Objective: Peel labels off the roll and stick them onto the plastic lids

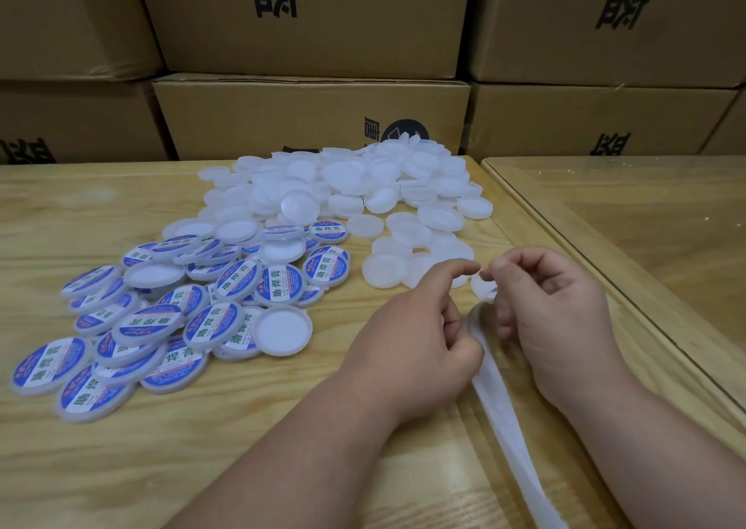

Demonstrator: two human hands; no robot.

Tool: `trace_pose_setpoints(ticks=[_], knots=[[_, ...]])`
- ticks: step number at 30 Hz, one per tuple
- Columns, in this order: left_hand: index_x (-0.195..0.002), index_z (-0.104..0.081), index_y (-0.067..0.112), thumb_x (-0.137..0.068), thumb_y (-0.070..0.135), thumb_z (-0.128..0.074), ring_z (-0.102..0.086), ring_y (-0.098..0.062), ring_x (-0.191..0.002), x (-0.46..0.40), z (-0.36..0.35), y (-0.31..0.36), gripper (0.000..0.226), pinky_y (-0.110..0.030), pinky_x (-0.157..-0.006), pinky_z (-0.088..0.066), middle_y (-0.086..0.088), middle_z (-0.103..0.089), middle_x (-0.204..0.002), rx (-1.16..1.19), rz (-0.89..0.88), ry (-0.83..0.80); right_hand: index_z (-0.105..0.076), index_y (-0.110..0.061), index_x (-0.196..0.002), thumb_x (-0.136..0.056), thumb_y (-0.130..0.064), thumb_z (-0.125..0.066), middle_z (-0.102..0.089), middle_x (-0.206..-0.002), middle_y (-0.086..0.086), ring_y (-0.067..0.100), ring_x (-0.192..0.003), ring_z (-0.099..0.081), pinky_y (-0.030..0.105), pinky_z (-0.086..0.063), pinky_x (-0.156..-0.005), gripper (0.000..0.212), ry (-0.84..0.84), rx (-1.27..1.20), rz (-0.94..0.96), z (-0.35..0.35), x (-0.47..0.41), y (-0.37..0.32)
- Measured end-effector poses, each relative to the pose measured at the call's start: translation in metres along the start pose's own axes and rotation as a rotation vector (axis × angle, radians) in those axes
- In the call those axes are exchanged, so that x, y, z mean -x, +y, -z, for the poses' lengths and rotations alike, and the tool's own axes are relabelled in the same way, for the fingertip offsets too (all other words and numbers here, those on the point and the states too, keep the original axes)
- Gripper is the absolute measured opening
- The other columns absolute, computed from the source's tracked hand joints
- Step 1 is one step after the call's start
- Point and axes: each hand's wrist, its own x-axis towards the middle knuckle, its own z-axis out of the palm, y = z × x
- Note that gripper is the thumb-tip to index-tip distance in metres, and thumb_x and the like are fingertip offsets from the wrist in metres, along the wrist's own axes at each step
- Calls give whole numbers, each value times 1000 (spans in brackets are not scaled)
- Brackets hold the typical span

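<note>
A white backing strip (504,415) of the label roll runs from the bottom edge up between my two hands. My left hand (415,338) pinches the strip near its top bend with thumb and curled fingers. My right hand (553,314) pinches the peeled end of a label (484,286) above the strip; its printed side is hidden. A pile of plain white plastic lids (363,189) lies at the table's back centre. Lids carrying blue and white labels (169,314) are heaped at the left.
Everything lies on a wooden table (80,221). A second table with a glass top (646,221) adjoins it on the right. Stacked cardboard boxes (311,116) form a wall behind the tables.
</note>
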Motion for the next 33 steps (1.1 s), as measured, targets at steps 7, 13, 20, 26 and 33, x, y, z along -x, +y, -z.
trace_pose_setpoints(ticks=[7, 13, 20, 26, 33], knots=[[-122, -49, 47, -71, 24, -48, -53, -7, -60, 1, 1, 0, 56, -17, -59, -42, 14, -54, -64, 105, 13, 86, -56, -17, -68, -95, -22, -72, -48, -52, -2, 18, -45, -43, 22, -37, -44, 31, 83, 105, 45, 5, -4, 3], [-113, -48, 52, -71, 26, -47, -53, -8, -59, -2, 1, -4, 50, -19, -57, -41, 10, -54, -63, 110, 51, 166, -68, -28, -71, -95, -29, -73, -48, -50, -16, 5, -44, -42, 19, -37, -44, 24, -15, 148, 48, 4, -4, 6], [-113, -50, 49, -71, 26, -46, -51, -7, -57, -4, 2, -4, 48, -21, -58, -42, 11, -53, -61, 140, 82, 208, -61, -40, -100, -99, -29, -62, -53, -57, 3, 13, -50, -47, 35, -43, -55, 11, -131, 225, 3, 0, -1, 11], [-112, -51, 48, -71, 19, -48, -47, -8, -54, 2, 4, 2, 50, -12, -57, -39, 11, -49, -60, 187, -33, 74, -54, -43, -103, -83, -46, -55, -66, -76, 8, 11, -54, -58, 47, -55, -68, 21, 57, 280, -54, 6, -7, 9], [-116, -57, 37, -72, 11, -50, -44, -9, -54, 5, 6, 5, 51, -13, -59, -37, 7, -48, -61, 199, -67, 15, -56, -37, -110, -89, -33, -61, -65, -76, -17, 16, -76, -67, 52, -59, -80, 22, 179, 354, -109, 13, -13, 8]])
